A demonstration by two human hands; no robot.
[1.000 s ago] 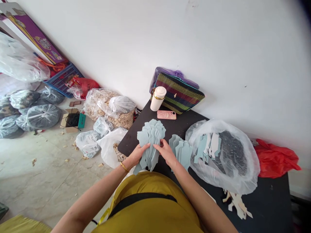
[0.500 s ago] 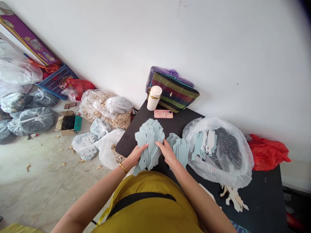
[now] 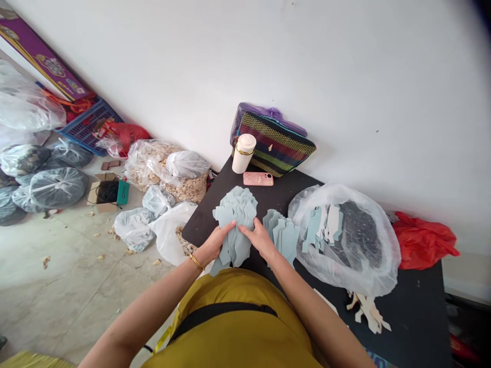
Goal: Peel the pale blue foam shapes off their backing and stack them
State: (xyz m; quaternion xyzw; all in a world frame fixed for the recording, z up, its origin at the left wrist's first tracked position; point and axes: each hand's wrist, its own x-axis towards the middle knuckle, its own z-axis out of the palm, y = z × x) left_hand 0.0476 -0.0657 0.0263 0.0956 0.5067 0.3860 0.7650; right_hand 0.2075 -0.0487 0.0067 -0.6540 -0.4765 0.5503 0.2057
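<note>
A thick fanned bundle of pale blue-grey cut pieces (image 3: 237,204) is held between both hands over the dark table (image 3: 205,217). My left hand (image 3: 218,242) grips its left side, thumb on top; a gold bangle is on that wrist. My right hand (image 3: 260,238) holds the right side, its thumb on the front of the pieces. The fingers under the bundle are hidden. Just right of my right hand lies a second group of similar pieces (image 3: 286,237). Further right, an open clear plastic bag (image 3: 360,276) holds more blue-grey and whitish pieces (image 3: 329,224).
A white cup (image 3: 243,154), a pink phone (image 3: 258,179) and a striped mesh bag (image 3: 274,143) stand or lie at the table's back. A red bag (image 3: 424,241) and beige scraps (image 3: 370,313) are on the right. Filled bags (image 3: 57,189) cover the floor at left.
My right hand and its thumb have shifted slightly left and up on the bundle, and my left thumb is a little higher. The bundle looks narrower at its right side.
</note>
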